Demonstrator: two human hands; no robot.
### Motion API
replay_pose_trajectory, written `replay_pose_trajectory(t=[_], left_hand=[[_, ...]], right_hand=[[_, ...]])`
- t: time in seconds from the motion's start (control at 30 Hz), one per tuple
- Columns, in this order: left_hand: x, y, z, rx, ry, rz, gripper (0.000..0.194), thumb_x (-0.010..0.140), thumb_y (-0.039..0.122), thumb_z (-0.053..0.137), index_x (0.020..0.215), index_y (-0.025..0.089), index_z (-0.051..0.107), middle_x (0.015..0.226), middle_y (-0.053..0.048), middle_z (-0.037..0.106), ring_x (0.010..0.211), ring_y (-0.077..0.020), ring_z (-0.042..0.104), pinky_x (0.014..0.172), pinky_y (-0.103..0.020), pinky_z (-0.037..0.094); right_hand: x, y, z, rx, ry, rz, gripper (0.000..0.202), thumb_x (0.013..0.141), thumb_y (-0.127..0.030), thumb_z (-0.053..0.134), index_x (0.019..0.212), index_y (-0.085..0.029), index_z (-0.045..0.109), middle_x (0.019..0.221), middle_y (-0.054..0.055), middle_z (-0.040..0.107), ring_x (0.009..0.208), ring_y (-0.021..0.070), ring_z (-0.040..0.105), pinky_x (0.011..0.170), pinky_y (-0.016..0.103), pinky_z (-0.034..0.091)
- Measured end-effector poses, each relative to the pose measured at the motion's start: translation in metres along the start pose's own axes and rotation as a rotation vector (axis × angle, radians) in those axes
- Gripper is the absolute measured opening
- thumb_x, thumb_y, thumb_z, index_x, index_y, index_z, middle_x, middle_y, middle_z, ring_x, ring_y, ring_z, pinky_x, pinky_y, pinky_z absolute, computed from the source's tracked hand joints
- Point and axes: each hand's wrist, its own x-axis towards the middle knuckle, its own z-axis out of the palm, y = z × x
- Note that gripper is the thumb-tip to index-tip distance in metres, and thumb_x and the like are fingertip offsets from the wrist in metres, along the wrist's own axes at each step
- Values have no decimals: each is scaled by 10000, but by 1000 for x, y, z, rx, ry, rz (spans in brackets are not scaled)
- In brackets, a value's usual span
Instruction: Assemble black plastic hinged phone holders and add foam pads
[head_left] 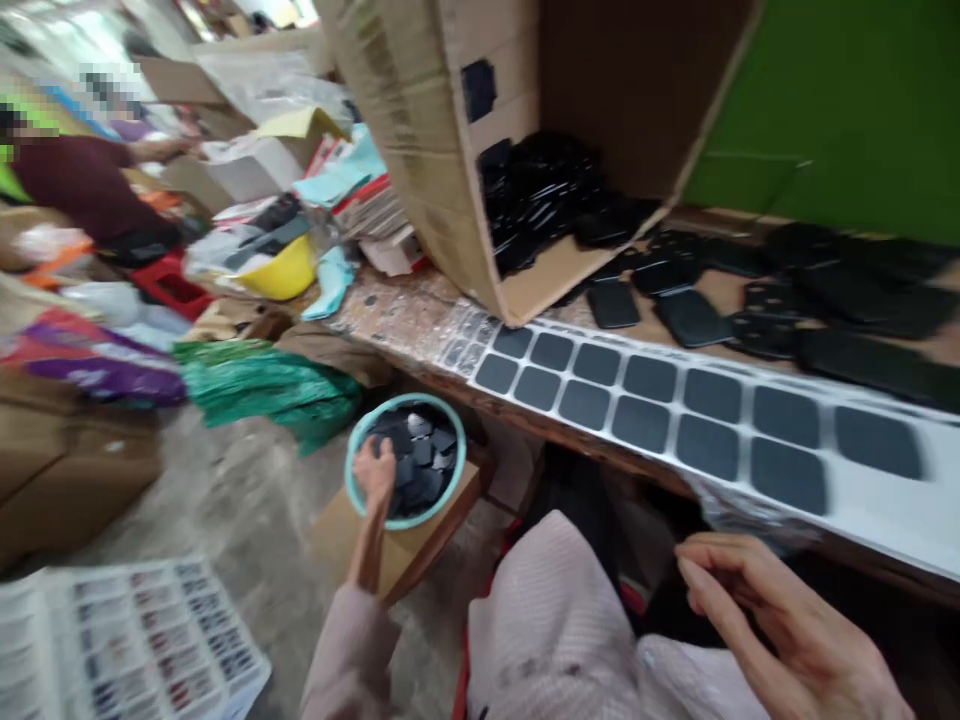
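My left hand [375,470] reaches into a round basket with a light blue rim [462,450], over a heap of dark flat pieces [424,455]. Its fingers are blurred, and whether they hold a piece cannot be made out. My right hand [787,620] hovers at the lower right, thumb and fingertips pressed together; anything between them is too small to tell. Beyond it, a white sheet [892,515] along the bench edge carries rows of dark rounded squares [645,425].
The basket stands on a cardboard box [405,560]. On the bench, an open carton [427,150] holds black plastic, with black pieces [697,315] beside it. Green bag [262,385], yellow bowl [281,270] and a person [75,185] are at the left.
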Motion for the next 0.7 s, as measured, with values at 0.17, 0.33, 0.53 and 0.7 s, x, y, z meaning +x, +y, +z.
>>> replay_pose_trajectory(t=[0.17,0.33,0.53,0.7], left_hand=[[-62,62,18,-323,-434,265,292,811,428,610,978,198,674,946,-54,691,925,-247,637,873,-347,479],[-172,168,61,-363,-949,1035,204,915,289,523,990,222,700,1004,-64,698,970,-209,626,906,-342,469],[-212,216,138,109,-734,1528,377,903,252,534,1257,129,587,1364,-157,545,1310,-343,417,1096,-543,329],[-208,206,149,195,-703,1585,422,951,330,476,1321,138,542,1409,-134,514,1347,-323,377,1119,-536,329]], right_hand=[[46,12,-68,-292,281,-121,131,903,-347,538,903,-240,614,874,35,633,748,185,617,679,311,484],[99,57,-106,-525,242,-209,174,907,-228,469,980,-217,626,910,75,583,848,220,581,766,367,473],[128,72,-113,-597,89,-266,218,886,-192,477,1029,-220,639,934,86,585,880,247,543,805,392,479],[135,68,-123,-597,-23,-283,221,887,-149,446,1033,-191,606,978,98,573,917,242,557,865,402,468]])
